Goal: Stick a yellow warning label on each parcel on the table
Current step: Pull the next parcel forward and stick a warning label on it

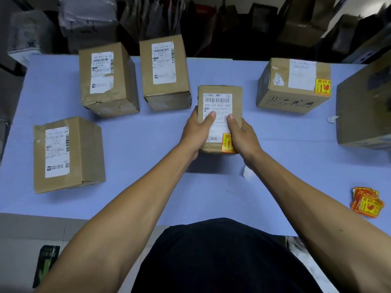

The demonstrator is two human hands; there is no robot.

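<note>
A small brown parcel is held above the table's middle, gripped by my left hand on its left side and my right hand on its right. It bears a white shipping label and a yellow warning label at its near right corner, partly under my right thumb. Three brown parcels at the left, back left and back middle show only white labels. The parcel at back right carries a yellow label. A pile of yellow labels lies at the near right.
A large brown box stands at the table's right edge. A scrap of white backing paper lies under my right wrist, another by the large box. The light blue table has stacked bags and boxes behind it.
</note>
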